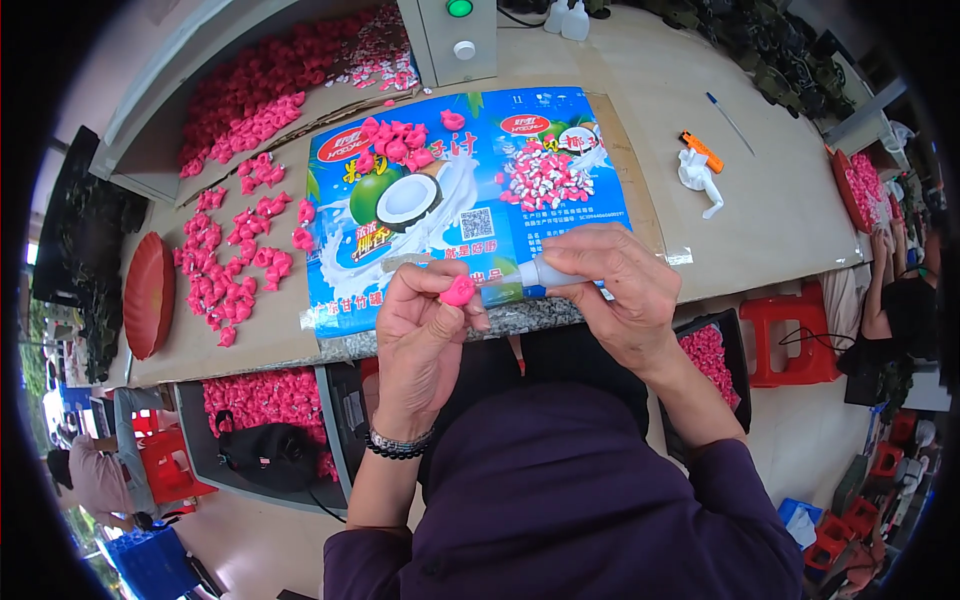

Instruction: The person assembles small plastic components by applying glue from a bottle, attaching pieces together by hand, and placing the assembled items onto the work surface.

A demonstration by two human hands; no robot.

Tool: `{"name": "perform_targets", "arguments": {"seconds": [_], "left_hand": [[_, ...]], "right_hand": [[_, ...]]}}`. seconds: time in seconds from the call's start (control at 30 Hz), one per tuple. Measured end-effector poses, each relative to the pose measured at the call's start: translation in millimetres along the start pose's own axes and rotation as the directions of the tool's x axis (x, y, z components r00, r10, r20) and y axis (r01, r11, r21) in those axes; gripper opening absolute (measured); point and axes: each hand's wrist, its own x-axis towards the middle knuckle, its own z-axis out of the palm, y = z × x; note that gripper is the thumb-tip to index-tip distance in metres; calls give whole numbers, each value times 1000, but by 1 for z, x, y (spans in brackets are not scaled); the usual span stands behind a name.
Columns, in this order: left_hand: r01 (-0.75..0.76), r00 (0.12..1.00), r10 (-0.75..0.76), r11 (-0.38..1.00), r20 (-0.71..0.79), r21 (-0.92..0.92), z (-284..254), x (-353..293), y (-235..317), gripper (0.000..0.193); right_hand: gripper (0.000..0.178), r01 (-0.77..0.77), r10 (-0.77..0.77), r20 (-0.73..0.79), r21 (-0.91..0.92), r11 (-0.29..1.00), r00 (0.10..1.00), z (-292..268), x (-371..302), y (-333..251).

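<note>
While pinched: pink piece (458, 291), left hand (425, 325).

Bare desk (760, 215) lies right of the printed sheet (470, 190), broken only by an orange tool (702, 151), a white part (697, 175) and a pen (730, 122). Leftward, scattered pink pieces (235, 265) and a red dish (148, 295) block passage. On the sheet, two small heaps (pink (400, 143), mixed white (545, 178)) leave its lower half open.
</note>
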Motion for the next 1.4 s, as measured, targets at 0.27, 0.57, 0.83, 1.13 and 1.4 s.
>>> {"name": "perform_targets", "arguments": {"seconds": [0.27,0.57,0.83,1.13,1.4], "left_hand": [[-90,996,91,992,-7,86,-4,-1,-2,23],[-98,995,97,993,19,67,-5,1,-6,22],[33,999,-34,998,-4,-47,-7,-6,-9,17],[100,995,-100,992,10,-74,-4,-11,-21,15],[116,993,-117,991,-13,-62,1,-8,-22,13]], "right_hand": [[35,-7,7,13,-6,1000,1000,-1,0,-6],[33,-39,39,6,-36,999,999,-5,-3,1],[34,-635,678,-64,299,713,732,-30,12,53],[9,-436,556,100,-514,739,825,-22,15,93],[6,-176,365,138,-687,705,921,-1,13,89]]}}
